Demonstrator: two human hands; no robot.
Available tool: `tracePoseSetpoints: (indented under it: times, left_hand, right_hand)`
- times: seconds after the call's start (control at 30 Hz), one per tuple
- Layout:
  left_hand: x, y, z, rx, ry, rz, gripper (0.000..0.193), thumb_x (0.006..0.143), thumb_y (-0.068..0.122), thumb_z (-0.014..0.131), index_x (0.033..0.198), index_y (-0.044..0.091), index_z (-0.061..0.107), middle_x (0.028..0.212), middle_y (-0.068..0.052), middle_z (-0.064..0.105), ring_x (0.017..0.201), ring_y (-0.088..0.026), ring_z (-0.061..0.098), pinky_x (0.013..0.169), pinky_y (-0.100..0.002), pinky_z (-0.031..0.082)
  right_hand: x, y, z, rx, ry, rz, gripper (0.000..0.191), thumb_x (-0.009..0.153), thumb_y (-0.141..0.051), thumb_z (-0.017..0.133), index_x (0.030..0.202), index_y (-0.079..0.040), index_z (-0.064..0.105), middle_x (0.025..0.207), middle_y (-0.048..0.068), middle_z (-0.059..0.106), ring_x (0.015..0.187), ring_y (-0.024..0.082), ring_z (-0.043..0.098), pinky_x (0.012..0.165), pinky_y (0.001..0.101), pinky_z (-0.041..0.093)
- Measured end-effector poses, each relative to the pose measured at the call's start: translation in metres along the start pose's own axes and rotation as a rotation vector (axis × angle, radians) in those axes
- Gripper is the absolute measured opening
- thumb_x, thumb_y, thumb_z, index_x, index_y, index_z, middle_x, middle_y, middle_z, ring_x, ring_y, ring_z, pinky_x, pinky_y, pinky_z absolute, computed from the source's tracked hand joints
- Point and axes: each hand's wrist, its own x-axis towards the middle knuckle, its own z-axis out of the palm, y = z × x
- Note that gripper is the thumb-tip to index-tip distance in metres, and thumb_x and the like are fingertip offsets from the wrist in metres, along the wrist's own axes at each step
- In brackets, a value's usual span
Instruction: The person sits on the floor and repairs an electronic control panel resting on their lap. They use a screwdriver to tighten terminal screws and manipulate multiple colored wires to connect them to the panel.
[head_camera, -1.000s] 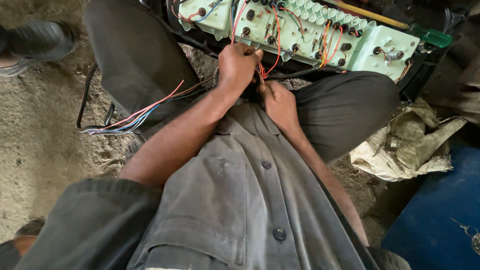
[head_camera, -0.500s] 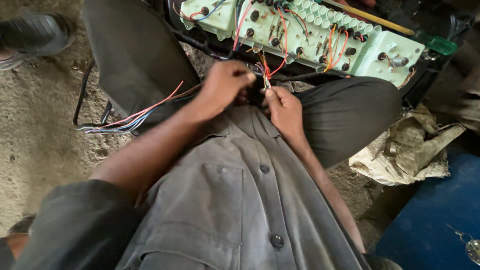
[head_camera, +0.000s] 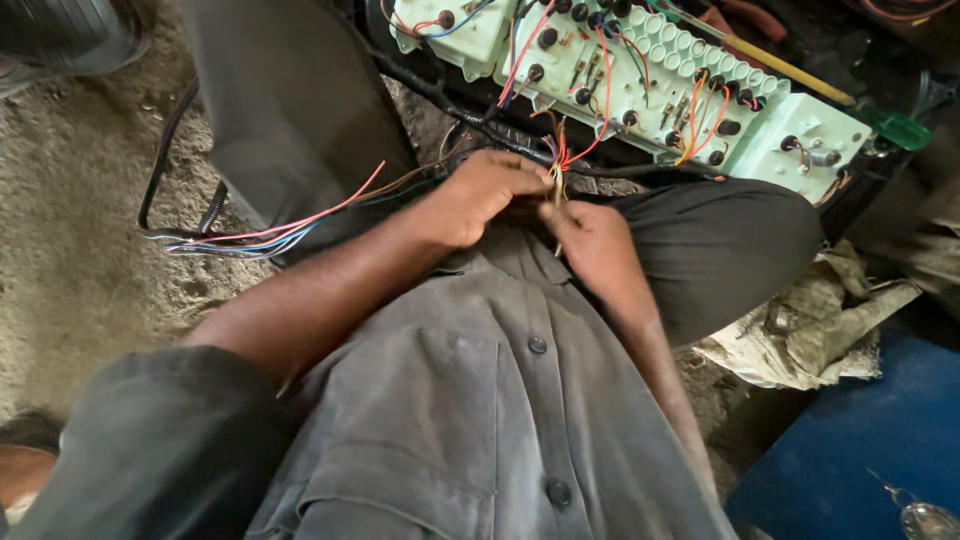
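The left hand (head_camera: 478, 195) and the right hand (head_camera: 590, 245) are both closed, pinching between them a thin bundle of coloured wires (head_camera: 558, 165). The bundle rises toward 12 o'clock to the pale green plastic panel with round sockets (head_camera: 640, 70), lying across the dark trousers (head_camera: 720, 245).

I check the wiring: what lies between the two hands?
In the head view, a small bunch of coloured wires runs from the pale green panel down between the left hand and right hand.
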Motion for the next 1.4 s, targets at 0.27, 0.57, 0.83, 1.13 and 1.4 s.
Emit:
tracePoseSetpoints:
  times: [0.27,0.57,0.83,1.13,1.4]
  left_hand:
    - [-0.010,0.024,-0.007,-0.126,0.091,-0.117,0.017,0.089,0.008,0.069,0.104,0.001,0.068,0.085,-0.005,0.068,0.071,-0.020,0.068,0.067,-0.038,0.061]
    - [-0.018,0.022,0.005,0.593,0.011,0.419,0.027,0.083,-0.001,0.074,0.109,0.001,0.066,0.097,-0.008,0.072,0.089,-0.022,0.071,0.077,-0.036,0.059]
    - [-0.027,0.035,0.015,1.105,0.054,1.019,0.024,0.085,0.009,0.075,0.107,0.012,0.066,0.108,-0.012,0.064,0.101,-0.036,0.065,0.083,-0.043,0.054]
    - [-0.014,0.027,0.010,1.129,0.028,1.057,0.018,0.090,0.011,0.074,0.105,0.006,0.066,0.104,-0.012,0.065,0.102,-0.033,0.065,0.084,-0.041,0.055]
    - [0.011,0.006,0.000,-0.056,0.057,0.436,0.014,0.103,0.012,0.065,0.108,0.000,0.067,0.095,-0.006,0.071,0.087,-0.016,0.069,0.075,-0.031,0.060]
  right_hand:
    - [-0.002,0.004,0.001,0.582,0.094,-0.053,0.020,0.107,-0.017,0.061,0.110,0.000,0.070,0.089,0.002,0.067,0.072,0.007,0.054,0.063,0.0258,0.044]
    - [-0.001,0.014,-0.012,1.070,0.021,-0.011,0.025,0.101,-0.001,0.053,0.126,0.002,0.056,0.107,0.019,0.073,0.089,0.026,0.074,0.082,0.0398,0.063]
    - [0.002,0.023,0.005,0.856,0.131,-0.290,0.036,0.094,0.014,0.068,0.128,0.003,0.062,0.118,0.010,0.070,0.106,0.014,0.068,0.095,0.0287,0.057]
    - [0.011,0.011,0.014,0.350,0.386,-0.499,0.013,0.103,0.006,0.064,0.115,0.002,0.067,0.108,0.005,0.068,0.098,0.010,0.061,0.089,0.0232,0.052]
    - [0.021,0.006,0.016,0.748,0.445,-0.337,0.008,0.107,-0.001,0.062,0.114,0.003,0.061,0.108,0.009,0.073,0.093,0.015,0.068,0.086,0.0289,0.059]
